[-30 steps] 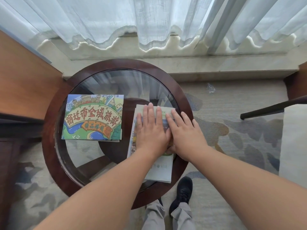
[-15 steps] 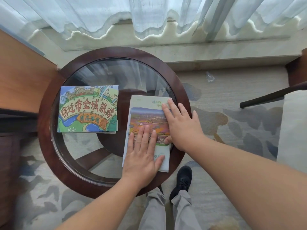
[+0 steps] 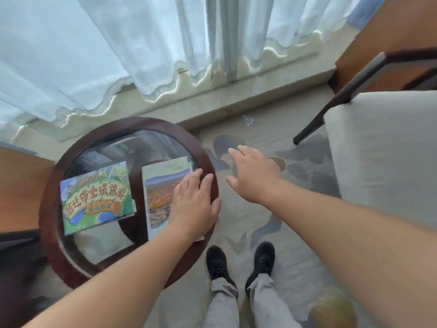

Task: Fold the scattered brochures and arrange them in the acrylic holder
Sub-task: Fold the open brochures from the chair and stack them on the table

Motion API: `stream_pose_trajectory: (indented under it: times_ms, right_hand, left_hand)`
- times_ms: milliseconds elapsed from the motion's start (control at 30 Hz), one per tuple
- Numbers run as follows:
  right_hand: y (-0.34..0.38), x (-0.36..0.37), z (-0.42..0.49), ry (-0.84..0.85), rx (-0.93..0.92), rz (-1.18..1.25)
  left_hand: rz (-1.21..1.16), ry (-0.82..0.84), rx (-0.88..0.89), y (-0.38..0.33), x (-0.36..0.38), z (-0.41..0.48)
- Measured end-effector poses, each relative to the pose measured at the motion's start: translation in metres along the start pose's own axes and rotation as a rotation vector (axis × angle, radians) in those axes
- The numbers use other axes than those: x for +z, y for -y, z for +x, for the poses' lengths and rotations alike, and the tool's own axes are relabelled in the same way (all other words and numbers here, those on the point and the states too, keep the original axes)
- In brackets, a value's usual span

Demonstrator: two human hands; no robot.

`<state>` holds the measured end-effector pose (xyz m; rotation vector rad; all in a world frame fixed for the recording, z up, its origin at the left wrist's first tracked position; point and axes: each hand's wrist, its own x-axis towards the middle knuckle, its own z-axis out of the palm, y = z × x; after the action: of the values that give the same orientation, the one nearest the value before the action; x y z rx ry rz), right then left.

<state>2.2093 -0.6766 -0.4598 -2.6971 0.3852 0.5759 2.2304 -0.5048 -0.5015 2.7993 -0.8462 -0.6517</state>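
Note:
Two brochures lie on a round glass-topped table (image 3: 71, 263). A folded brochure with a landscape photo (image 3: 160, 195) lies at the table's right side, and my left hand (image 3: 194, 207) rests flat on its right part with straight fingers. A colourful cartoon map brochure (image 3: 94, 197) lies to its left, untouched. My right hand (image 3: 253, 174) hovers open over the carpet to the right of the table, holding nothing. No acrylic holder is in view.
A pale upholstered chair (image 3: 383, 152) with a dark wooden frame stands at the right. White curtains (image 3: 118, 43) hang behind above a marble sill. A wooden panel (image 3: 19, 185) is at the left. My two black shoes (image 3: 238, 263) stand on patterned carpet beside the table.
The view has swung right. My right hand lifted off the photo brochure and moved out to the right of the table. My left hand slid to the brochure's right part.

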Motion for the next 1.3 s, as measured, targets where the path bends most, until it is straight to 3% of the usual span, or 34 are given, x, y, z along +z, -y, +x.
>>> stream_pose_trajectory:
  times_ms: [300,667,967,1100,1300]
  right_hand:
    - [-0.181,-0.101,-0.163,-0.255,0.465,0.297]
    - [-0.429,-0.158,-0.371,-0.438,0.75,0.391]
    - [-0.522,-0.194,-0.417,-0.524,0.921,0.475]
    - [-0.555,-0.226,-0.424,-0.554,0.924,0.374]
    - [-0.619,-0.28,-0.421,-0.618,0.976,0.466]
  left_hand:
    - [-0.188,-0.043,0.4,-0.25,-0.068,0.035]
    - [-0.166,0.015,0.732,-0.579,-0.051,-0.002]
    - [-0.121,0.087,0.863,-0.691,-0.053,0.013]
    - [-0.127,0.106,0.921,-0.73,-0.065,0.036]
    - [-0.162,0.097,0.984,-0.783,-0.078,0.058]
